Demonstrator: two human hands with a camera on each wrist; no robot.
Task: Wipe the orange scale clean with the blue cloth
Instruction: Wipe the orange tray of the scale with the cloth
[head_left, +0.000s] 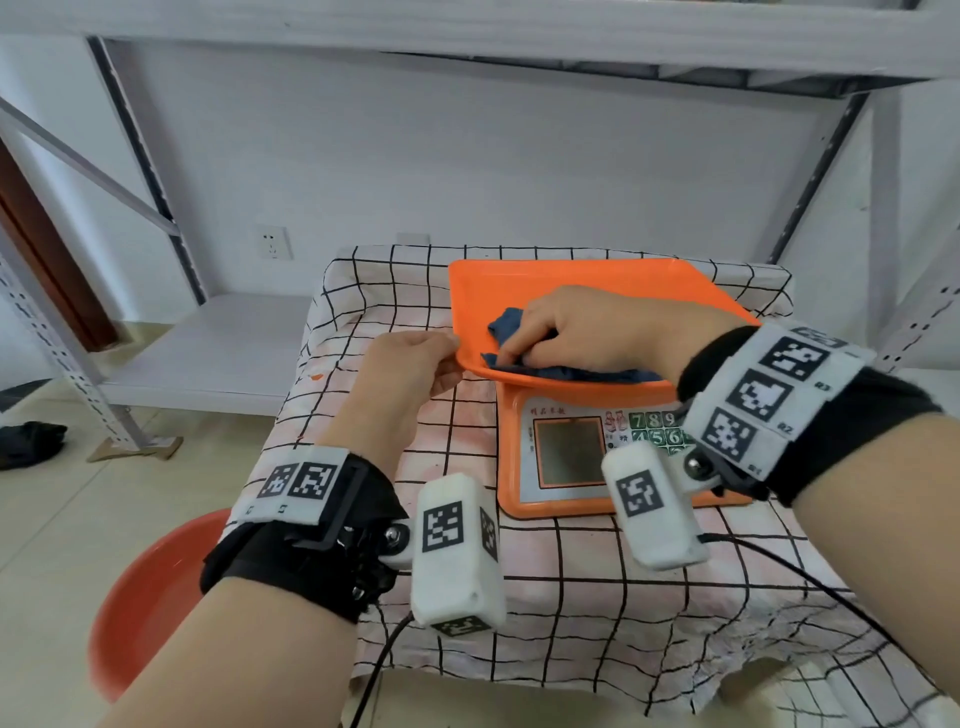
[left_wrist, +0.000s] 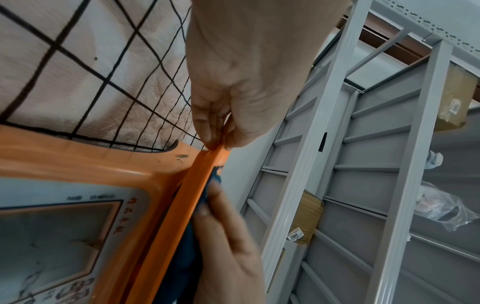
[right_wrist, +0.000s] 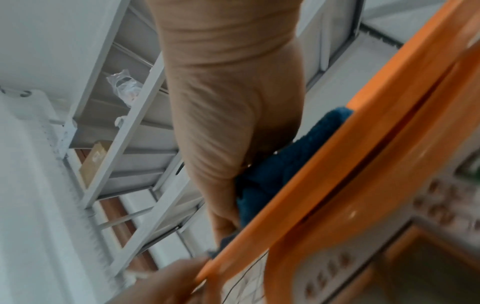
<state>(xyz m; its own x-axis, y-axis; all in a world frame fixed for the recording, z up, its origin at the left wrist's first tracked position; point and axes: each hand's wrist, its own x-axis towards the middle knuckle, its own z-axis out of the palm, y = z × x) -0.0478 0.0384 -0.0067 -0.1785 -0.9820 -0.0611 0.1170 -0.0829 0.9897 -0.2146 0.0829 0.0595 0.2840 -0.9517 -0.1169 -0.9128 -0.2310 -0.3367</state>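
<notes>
An orange scale (head_left: 524, 467) with a display and green keypad stands on the checked tablecloth; its orange weighing tray (head_left: 597, 280) sits on top. My left hand (head_left: 415, 358) pinches the tray's near left corner (left_wrist: 221, 148) between thumb and fingers. My right hand (head_left: 582, 332) lies on the crumpled blue cloth (head_left: 509, 325) in the tray's front left part, fingers curled over it and pressing it down. The cloth (right_wrist: 280, 168) shows dark blue under the palm against the tray rim (right_wrist: 324, 164). In the left wrist view the cloth (left_wrist: 215, 176) peeks above the rim beside my right hand (left_wrist: 226, 236).
The small table's checked cloth (head_left: 597, 571) hangs over its edges. A red stool (head_left: 150, 587) stands at the lower left. Grey metal shelving (head_left: 156, 171) surrounds the table, with boxes (left_wrist: 306, 218) on it. Black cables (head_left: 810, 577) trail from the wrist cameras.
</notes>
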